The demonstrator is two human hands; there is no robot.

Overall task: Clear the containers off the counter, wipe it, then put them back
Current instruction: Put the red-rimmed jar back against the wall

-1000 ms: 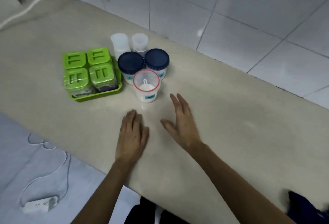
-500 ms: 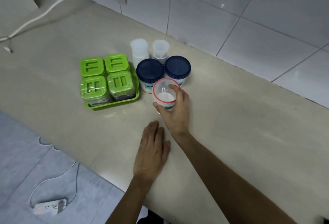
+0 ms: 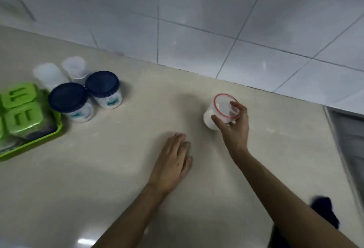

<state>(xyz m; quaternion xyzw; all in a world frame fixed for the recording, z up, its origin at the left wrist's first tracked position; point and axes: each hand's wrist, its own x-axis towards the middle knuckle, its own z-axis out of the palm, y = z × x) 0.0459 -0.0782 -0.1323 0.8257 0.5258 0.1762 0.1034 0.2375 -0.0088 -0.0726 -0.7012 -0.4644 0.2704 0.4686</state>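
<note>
My right hand point(image 3: 234, 127) grips a clear red-rimmed container point(image 3: 220, 110) with white powder inside, at the right middle of the beige counter point(image 3: 118, 169). It is tilted slightly; whether it touches the counter I cannot tell. My left hand point(image 3: 173, 159) lies flat on the counter, holding nothing. At the left stand two jars with dark blue lids point(image 3: 68, 98) point(image 3: 102, 84), two translucent white containers point(image 3: 49, 74) point(image 3: 75, 66) behind them, and a green tray point(image 3: 39, 141) carrying green-lidded boxes point(image 3: 22, 117).
A white tiled wall point(image 3: 216, 31) runs along the back of the counter. A metal sink edge point(image 3: 346, 129) shows at the far right. A dark cloth point(image 3: 325, 212) lies near the counter's front right, partly behind my right forearm.
My right hand reached the red-rimmed container beside the blue-lidded jars, closed on it and carried it well to the right. My left hand stayed flat on the counter. The view swung right.
</note>
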